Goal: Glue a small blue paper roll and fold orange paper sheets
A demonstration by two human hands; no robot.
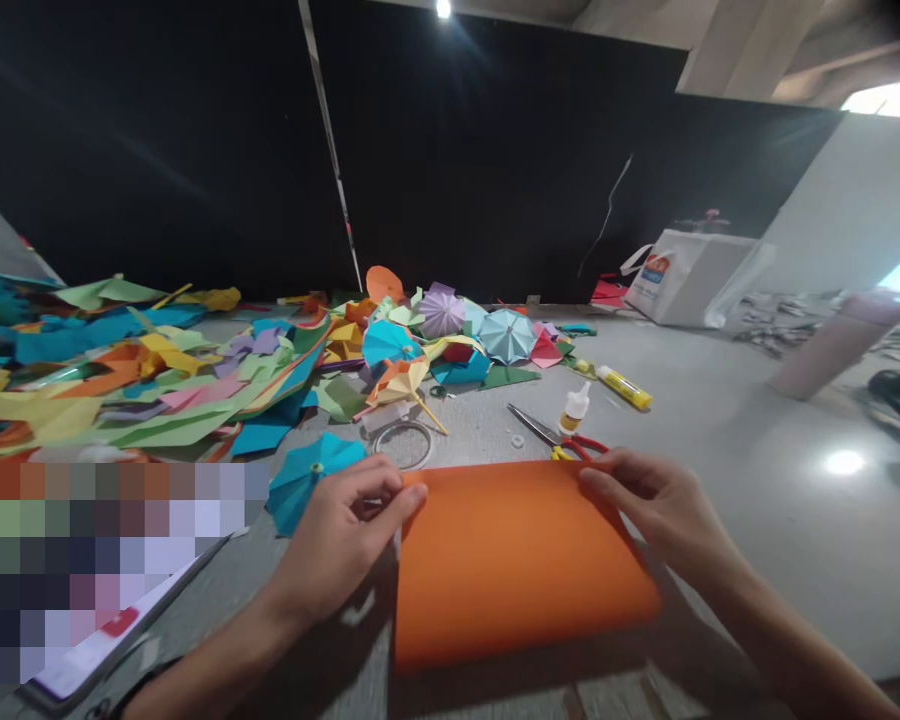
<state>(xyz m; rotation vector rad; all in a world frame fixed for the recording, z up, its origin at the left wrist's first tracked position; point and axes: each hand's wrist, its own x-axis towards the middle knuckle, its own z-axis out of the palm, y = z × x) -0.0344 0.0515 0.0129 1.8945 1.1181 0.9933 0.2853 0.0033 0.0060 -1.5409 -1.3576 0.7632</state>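
An orange paper sheet [510, 560] lies folded on the grey table in front of me. My left hand [341, 545] pinches its far left corner with curled fingers. My right hand [660, 505] pinches the far right corner the same way. Just beyond the sheet lie red-handled scissors [562, 440] and a small glue bottle [574, 408]. A teal paper umbrella [307, 480] rests just left of my left hand.
Several paper umbrellas [450, 330] and a heap of coloured paper scraps [135, 380] cover the left and middle of the table. A yellow glue stick [625, 387], a tape ring [405, 445], a white box [690, 275] and a phone [112, 640] are also there.
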